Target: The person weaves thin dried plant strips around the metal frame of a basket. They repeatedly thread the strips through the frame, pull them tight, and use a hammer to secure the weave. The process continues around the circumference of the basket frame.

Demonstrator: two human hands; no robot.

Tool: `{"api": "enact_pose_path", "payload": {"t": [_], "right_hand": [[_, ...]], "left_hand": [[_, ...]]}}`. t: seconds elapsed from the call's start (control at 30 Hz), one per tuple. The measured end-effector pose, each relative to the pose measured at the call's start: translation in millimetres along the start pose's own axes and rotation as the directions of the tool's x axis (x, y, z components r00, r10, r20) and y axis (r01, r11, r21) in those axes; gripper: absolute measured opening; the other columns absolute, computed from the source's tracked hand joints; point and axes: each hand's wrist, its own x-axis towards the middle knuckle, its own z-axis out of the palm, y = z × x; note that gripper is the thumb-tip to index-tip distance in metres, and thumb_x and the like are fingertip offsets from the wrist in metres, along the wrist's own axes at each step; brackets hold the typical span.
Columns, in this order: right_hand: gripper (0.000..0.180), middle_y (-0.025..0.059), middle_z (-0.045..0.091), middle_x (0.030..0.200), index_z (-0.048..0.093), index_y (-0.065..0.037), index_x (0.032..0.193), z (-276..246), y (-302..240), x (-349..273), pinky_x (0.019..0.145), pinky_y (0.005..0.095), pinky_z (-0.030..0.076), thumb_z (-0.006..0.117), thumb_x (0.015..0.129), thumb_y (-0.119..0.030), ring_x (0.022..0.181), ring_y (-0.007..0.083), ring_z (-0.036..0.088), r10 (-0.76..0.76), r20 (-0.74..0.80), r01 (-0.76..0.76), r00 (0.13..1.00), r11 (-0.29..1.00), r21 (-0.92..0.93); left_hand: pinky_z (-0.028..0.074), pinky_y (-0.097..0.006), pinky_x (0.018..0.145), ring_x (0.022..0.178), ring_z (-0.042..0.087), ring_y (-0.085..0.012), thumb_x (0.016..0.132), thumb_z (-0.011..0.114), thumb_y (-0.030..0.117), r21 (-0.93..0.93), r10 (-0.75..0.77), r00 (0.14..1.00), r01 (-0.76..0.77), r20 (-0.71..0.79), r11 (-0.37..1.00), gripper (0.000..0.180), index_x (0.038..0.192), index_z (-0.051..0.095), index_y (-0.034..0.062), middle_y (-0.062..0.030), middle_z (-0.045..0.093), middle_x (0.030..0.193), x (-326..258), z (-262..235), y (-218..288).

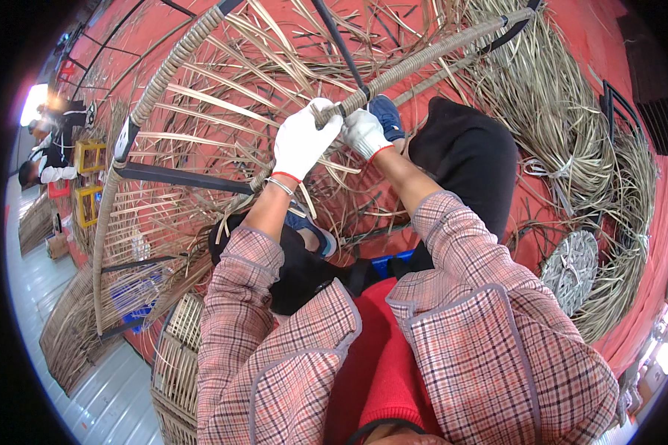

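Observation:
A dark frame (185,178) lies across in front of me, its bars partly wound with tan plant strips. One wound bar (423,63) slants from my hands up to the far right. My left hand (303,142), in a white glove with a red cuff, closes with thumb and fingers on the near end of this bar. My right hand (365,133), gloved the same way, is closed against the bar just right of it, its fingertips partly hidden. Loose pale strips (223,113) fan out left of my left hand, from the frame's curved wound side (174,63).
Long bundles of dry strips (549,111) lie on the red floor covering (527,230) at right, near a round woven disc (571,268). Woven panels (67,330) stand at left. Farther back are yellow stools (89,206) and another person (37,169). My knees flank the work.

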Motion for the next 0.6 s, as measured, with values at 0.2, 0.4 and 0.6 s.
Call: {"api": "enact_pose_path", "payload": {"t": [0.2, 0.4, 0.6], "right_hand": [[0.016, 0.0185, 0.071, 0.09, 0.069, -0.008, 0.097, -20.5, -2.6, -32.0, 0.077, 0.0486, 0.055, 0.057, 0.088, -0.014, 0.089, 0.0386, 0.07, -0.237, -0.196, 0.24, 0.952, 0.971, -0.008], [0.015, 0.0189, 0.07, 0.087, 0.062, -0.008, 0.096, -44.5, -19.1, -80.7, 0.072, 0.0473, 0.053, 0.054, 0.097, -0.02, 0.085, 0.0383, 0.069, -0.165, -0.171, 0.2, 0.971, 0.956, 0.215], [0.03, 0.0151, 0.067, 0.078, 0.069, -0.005, 0.092, -98.4, -48.1, -79.9, 0.071, 0.04, 0.051, 0.049, 0.103, -0.024, 0.075, 0.0312, 0.066, -0.045, 0.07, -0.001, 0.997, 0.837, 0.547]], "left_hand": [[0.055, -0.037, 0.081, 0.091, 0.074, -0.0275, 0.089, 0.077, 0.034, 0.037, 0.076, 0.996, -0.074, -0.052, 0.997, 0.037, 0.118, 0.069, 0.0139, -0.0094, 0.076, 0.099, -4.6, -0.1, 0.2], [0.056, -0.034, 0.084, 0.095, 0.074, -0.0235, 0.087, 0.078, 0.026, -0.019, 0.088, 0.996, -0.088, -0.029, 0.996, 0.033, 0.116, 0.07, 0.0119, -0.0088, 0.076, 0.1, -10.6, 1.4, 2.1], [0.057, -0.034, 0.087, 0.096, 0.074, -0.0252, 0.081, 0.082, 0.017, -0.082, 0.221, 0.961, -0.237, -0.164, 0.968, 0.038, 0.116, 0.069, 0.0101, -0.0098, 0.074, 0.099, -5.9, 10.4, -3.0]]}}
